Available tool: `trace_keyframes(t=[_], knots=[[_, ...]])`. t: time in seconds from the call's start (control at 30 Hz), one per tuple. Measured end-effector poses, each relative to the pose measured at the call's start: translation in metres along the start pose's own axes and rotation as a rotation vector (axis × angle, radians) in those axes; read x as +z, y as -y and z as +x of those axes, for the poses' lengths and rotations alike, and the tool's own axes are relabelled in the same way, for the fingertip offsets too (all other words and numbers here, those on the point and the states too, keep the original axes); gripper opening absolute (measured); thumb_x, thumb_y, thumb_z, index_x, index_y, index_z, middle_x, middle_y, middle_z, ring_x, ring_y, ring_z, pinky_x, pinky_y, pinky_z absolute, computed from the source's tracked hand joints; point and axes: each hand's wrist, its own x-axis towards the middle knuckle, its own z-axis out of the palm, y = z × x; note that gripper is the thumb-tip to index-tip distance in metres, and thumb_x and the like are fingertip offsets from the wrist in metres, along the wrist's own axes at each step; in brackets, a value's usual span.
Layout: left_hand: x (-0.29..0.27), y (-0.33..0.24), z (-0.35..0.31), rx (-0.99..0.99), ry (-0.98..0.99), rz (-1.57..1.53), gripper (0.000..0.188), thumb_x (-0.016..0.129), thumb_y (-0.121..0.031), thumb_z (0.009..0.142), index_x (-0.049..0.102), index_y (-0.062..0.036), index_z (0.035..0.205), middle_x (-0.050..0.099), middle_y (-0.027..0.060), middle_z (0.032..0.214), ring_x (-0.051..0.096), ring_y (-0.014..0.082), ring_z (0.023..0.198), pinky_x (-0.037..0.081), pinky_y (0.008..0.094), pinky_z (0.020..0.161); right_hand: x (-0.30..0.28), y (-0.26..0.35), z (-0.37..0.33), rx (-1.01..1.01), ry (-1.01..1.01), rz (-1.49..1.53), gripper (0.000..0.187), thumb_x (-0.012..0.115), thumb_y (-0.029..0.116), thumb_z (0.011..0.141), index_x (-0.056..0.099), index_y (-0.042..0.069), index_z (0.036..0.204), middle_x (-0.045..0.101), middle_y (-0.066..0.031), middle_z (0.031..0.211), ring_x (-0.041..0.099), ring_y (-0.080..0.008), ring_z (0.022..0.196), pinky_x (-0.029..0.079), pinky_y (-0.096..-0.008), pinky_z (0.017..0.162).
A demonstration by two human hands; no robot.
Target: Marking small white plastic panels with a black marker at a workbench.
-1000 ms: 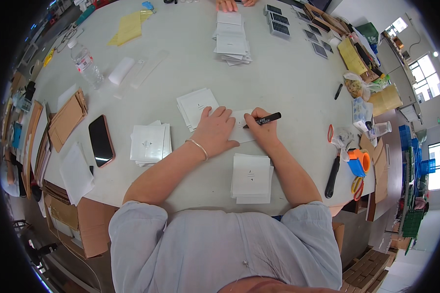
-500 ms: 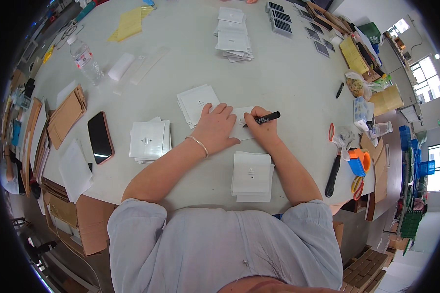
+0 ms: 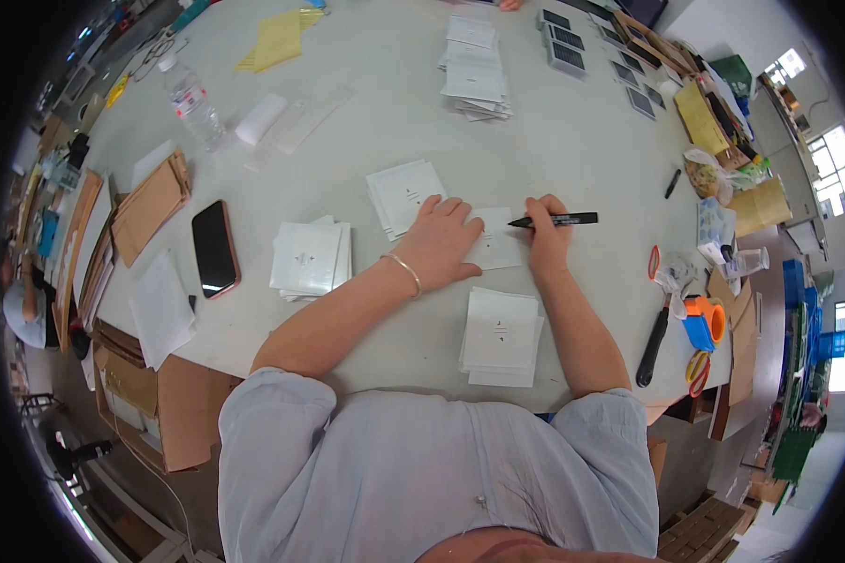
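Note:
A black marker pen [image 3: 572, 219] is held in the closed fingers of my right hand [image 3: 550, 242]. It lies nearly level, with its bare tip pointing left over the edge of a white card [image 3: 499, 249]. My left hand [image 3: 439, 242] rests flat with fingers stretched out, covering the card's left part. Beyond my left fingertips is a fanned stack of white cards [image 3: 405, 188]. Another stack of white cards [image 3: 312, 258] sits left of my left forearm. Between my forearms, close to my body, lies a third stack of white cards [image 3: 500, 340] with small dark marks.
A smartphone [image 3: 216, 249] and water bottle [image 3: 195, 113] stand at the left. More white cards [image 3: 474, 61] are piled at the far side near small dark panels [image 3: 565, 47]. To the right are a black-handled tool [image 3: 653, 347], an orange-and-blue tape dispenser [image 3: 702, 322] and scissors [image 3: 697, 373].
My right hand has drawn back to the right with the marker, whose tip has left the middle of the card. My left hand stays on the card. The whole view has shifted slightly.

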Motion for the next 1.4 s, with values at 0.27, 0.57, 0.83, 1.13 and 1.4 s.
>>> trace_keyframes(t=[0.27, 0.57, 0.83, 1.13, 1.4], knots=[[-0.004, -0.001, 0.0, 0.154, -0.203, -0.063, 0.055, 0.074, -0.032, 0.065, 0.049, 0.0, 0.102, 0.051, 0.0198, 0.114, 0.049, 0.0344, 0.11, 0.032, 0.0428, 0.101, -0.007, -0.005, 0.013, -0.087, -0.133, 0.308, 0.03, 0.063, 0.016, 0.082, 0.041, 0.012, 0.061, 0.041, 0.0029, 0.056, 0.036, -0.0045, 0.044, 0.028, -0.0201, 0.041], [-0.001, 0.004, -0.002, 0.135, -0.105, -0.15, 0.052, 0.072, -0.033, 0.064, 0.048, -0.001, 0.098, 0.055, 0.015, 0.098, 0.053, 0.0306, 0.098, 0.037, 0.0389, 0.096, -0.011, -0.008, 0.017, -0.088, -0.129, 0.454, 0.029, 0.06, 0.012, 0.084, 0.041, 0.009, 0.063, 0.042, -0.0009, 0.056, 0.037, -0.0091, 0.048, 0.038, -0.0246, 0.05], [-0.009, 0.002, -0.003, -0.063, 0.025, -0.388, 0.056, 0.073, -0.036, 0.065, 0.043, -0.0092, 0.104, 0.056, 0.0111, 0.091, 0.055, 0.0289, 0.095, 0.026, 0.0472, 0.107, -0.013, -0.01, 0.018, -0.07, -0.135, 0.484, 0.027, 0.06, 0.012, 0.084, 0.042, 0.009, 0.064, 0.042, -0.0008, 0.057, 0.039, -0.0098, 0.048, 0.041, -0.0256, 0.052], [-0.005, 0.007, 0.003, -0.014, -0.075, -0.439, 0.059, 0.072, -0.04, 0.065, 0.044, -0.0077, 0.106, 0.057, 0.0119, 0.093, 0.058, 0.0285, 0.096, 0.022, 0.049, 0.109, -0.015, -0.005, 0.021, -0.057, -0.157, 0.54, 0.026, 0.061, 0.014, 0.083, 0.043, 0.009, 0.065, 0.043, -0.0012, 0.058, 0.041, -0.0109, 0.049, 0.038, -0.0237, 0.049], [-0.032, 0.046, -0.021, -0.229, -0.172, 0.006, 0.057, 0.072, -0.04, 0.064, 0.05, -0.0025, 0.101, 0.058, 0.018, 0.1, 0.056, 0.0334, 0.099, 0.031, 0.0495, 0.102, -0.012, -0.011, 0.02, -0.015, -0.156, 0.546, 0.029, 0.064, 0.016, 0.082, 0.043, 0.012, 0.062, 0.046, -0.001, 0.055, 0.045, -0.0103, 0.045, 0.032, -0.0234, 0.043]])
